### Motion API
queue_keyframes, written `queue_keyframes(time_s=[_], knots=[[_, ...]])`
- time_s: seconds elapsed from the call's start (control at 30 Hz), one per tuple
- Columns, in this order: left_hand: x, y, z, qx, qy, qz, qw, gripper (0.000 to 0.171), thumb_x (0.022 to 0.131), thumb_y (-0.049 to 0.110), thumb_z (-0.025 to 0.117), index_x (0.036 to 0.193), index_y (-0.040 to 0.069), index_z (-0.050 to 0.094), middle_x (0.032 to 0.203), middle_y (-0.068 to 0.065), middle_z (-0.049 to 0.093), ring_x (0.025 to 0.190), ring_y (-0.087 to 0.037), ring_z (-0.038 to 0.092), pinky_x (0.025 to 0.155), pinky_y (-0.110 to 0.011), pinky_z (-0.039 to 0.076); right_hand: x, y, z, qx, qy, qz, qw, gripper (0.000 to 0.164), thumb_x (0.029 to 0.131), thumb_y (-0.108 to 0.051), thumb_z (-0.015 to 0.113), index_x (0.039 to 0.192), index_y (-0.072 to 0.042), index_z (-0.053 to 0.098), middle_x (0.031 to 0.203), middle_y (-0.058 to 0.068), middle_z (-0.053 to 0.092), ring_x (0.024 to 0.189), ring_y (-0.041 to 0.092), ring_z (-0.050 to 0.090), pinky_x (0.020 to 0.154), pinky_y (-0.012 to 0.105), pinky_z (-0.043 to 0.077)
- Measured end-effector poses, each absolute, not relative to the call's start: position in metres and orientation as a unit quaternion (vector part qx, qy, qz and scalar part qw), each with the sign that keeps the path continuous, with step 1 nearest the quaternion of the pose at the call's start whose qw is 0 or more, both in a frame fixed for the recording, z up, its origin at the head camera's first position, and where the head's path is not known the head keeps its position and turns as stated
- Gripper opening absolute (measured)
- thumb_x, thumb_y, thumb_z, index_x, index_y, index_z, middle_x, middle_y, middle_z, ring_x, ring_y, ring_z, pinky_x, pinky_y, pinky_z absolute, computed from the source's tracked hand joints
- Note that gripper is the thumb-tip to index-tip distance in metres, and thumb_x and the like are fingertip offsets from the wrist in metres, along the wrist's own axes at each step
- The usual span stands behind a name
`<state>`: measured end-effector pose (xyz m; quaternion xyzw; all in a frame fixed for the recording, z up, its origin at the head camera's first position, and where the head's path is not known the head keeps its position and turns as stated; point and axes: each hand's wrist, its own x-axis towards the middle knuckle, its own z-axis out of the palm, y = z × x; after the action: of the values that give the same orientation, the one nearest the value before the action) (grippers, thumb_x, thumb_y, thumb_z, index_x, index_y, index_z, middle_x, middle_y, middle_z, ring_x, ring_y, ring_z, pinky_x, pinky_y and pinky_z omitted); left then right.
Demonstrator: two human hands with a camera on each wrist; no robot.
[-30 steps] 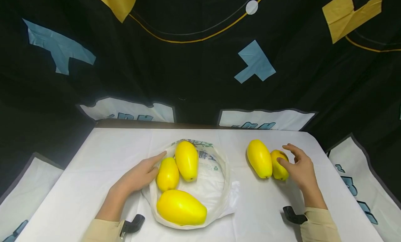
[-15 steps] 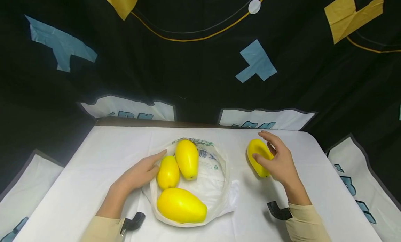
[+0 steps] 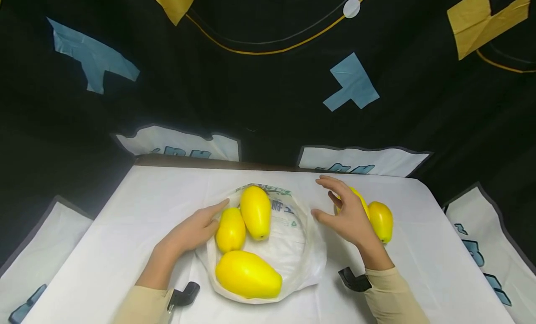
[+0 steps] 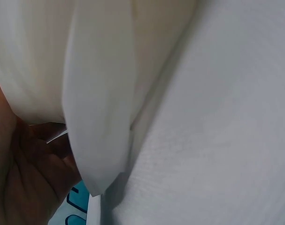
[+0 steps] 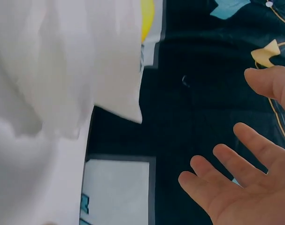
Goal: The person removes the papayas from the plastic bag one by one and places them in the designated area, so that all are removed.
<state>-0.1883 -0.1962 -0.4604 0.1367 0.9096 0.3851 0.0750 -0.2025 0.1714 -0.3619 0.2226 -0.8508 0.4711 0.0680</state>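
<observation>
A white plastic bag [image 3: 289,263] with its mouth spread wide stands mid-table. Inside it are three glossy yellow oblong fruits, papaya-like: a small fruit [image 3: 231,230], a longer fruit [image 3: 256,213] and a large fruit [image 3: 249,273] lying crosswise. My left hand [image 3: 194,230] holds the bag's left rim; in the left wrist view, plastic hides part of its curled fingers [image 4: 61,145]. My right hand [image 3: 349,213] hovers by the bag's right side, fingers spread and holding nothing. Behind it, a yellow fruit [image 3: 361,198] is partly hidden, with a smaller yellow fruit [image 3: 381,221] beside it.
The white-covered table [image 3: 159,189] ends at a straight back edge. A black curtain [image 3: 259,96] with blue and gold patches hangs behind it. Black curved pieces [image 3: 185,294] stick out inward from both sleeves.
My right hand has moved left from the smaller loose fruit, past the bigger one, towards the bag. My left hand stays at the rim. The view has shifted slightly.
</observation>
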Motion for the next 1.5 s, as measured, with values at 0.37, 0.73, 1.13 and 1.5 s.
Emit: queue_keyframes(time_s=[0.37,0.73,1.13,1.5], knots=[[-0.188,-0.196,-0.459,0.126,0.91,0.386,0.08,0.055,0.099,0.016,0.043,0.154,0.017,0.032,0.155,-0.002,0.035,0.143,-0.025,0.028,0.116,-0.049,0.024,-0.212,0.139,-0.37,0.247,-0.843,0.476,0.04,0.056,0.077,-0.004,0.077,0.13,-0.006,0.059,0.144,0.006,0.048,0.133,0.023,0.042,0.105,0.049,0.041],[-0.187,-0.194,-0.457,0.128,0.912,0.382,0.072,0.055,0.099,0.016,0.043,0.154,0.017,0.032,0.155,-0.002,0.035,0.143,-0.024,0.028,0.116,-0.047,0.025,-0.233,0.106,-0.402,0.292,-0.832,0.471,0.004,0.052,0.077,-0.016,0.079,0.126,-0.02,0.062,0.14,-0.005,0.051,0.13,0.015,0.046,0.103,0.043,0.044],[-0.186,-0.193,-0.454,0.121,0.915,0.377,0.076,0.056,0.098,0.016,0.043,0.153,0.017,0.033,0.154,-0.001,0.037,0.143,-0.023,0.029,0.115,-0.047,0.026,-0.238,0.079,-0.42,0.282,-0.861,0.422,-0.029,0.057,0.072,-0.025,0.08,0.126,-0.019,0.063,0.139,-0.004,0.053,0.125,0.015,0.049,0.1,0.045,0.047],[-0.185,-0.192,-0.455,0.113,0.915,0.38,0.082,0.056,0.098,0.016,0.044,0.153,0.019,0.033,0.154,-0.001,0.036,0.143,-0.023,0.029,0.116,-0.048,0.025,-0.237,0.068,-0.434,0.287,-0.878,0.382,-0.021,0.061,0.072,-0.032,0.081,0.128,-0.019,0.063,0.144,0.004,0.047,0.131,0.027,0.044,0.103,0.051,0.042]])
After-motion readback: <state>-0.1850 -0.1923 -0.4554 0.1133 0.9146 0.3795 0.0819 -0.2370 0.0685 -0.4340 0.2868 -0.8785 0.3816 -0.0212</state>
